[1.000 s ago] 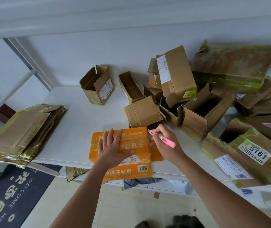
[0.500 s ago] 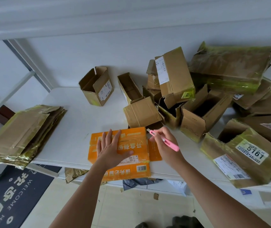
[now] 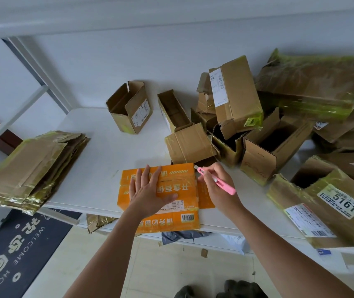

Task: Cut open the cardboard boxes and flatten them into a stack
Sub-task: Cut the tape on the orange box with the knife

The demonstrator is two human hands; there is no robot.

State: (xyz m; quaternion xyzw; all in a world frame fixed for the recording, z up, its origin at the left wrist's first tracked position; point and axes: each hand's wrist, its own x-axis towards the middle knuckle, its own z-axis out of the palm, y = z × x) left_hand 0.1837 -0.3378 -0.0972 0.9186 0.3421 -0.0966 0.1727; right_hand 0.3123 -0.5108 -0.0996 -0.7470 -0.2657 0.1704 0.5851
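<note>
The orange box [image 3: 161,196] lies at the counter's [image 3: 98,168] near edge, pinned under the flat left hand [image 3: 148,191] while the right hand [image 3: 217,186] grips a pink cutter [image 3: 216,180] at its far right corner, so cutting is probably under way and needs a steady draw along the seam.

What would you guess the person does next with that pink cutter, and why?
Probably draw the pink cutter leftward along the taped seam on top of the orange box. The right hand grips the cutter with its tip at the box's far right corner, and the left hand presses flat on the box, steadying it. The stack of flattened boxes waits to the left.
</note>
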